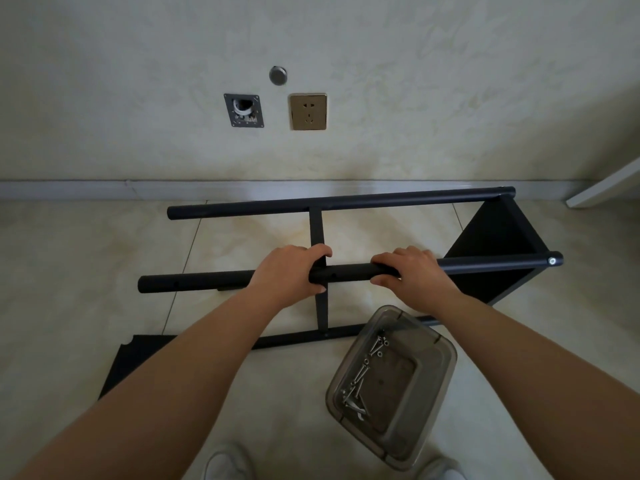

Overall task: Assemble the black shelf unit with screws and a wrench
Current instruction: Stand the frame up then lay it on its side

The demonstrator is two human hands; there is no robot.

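The black shelf unit lies on its side on the tiled floor, its far tube [339, 202] running parallel to the wall. My left hand [287, 271] and my right hand [412, 271] both grip the near upper tube [194, 282], a short gap apart. A thin crossbar [317, 230] joins the tubes between my hands. One black shelf panel [495, 244] is fixed at the right end, with a silver screw head [551, 261] in the tube's tip. A loose black panel [138, 355] lies flat at lower left. Several silver screws [363, 375] lie in a clear container [440, 386].
A wall with a gold socket [308, 111] and an open junction box [244, 110] stands just behind the frame. A white board edge [606, 188] leans at the far right. My white shoes [225, 462] show at the bottom edge.
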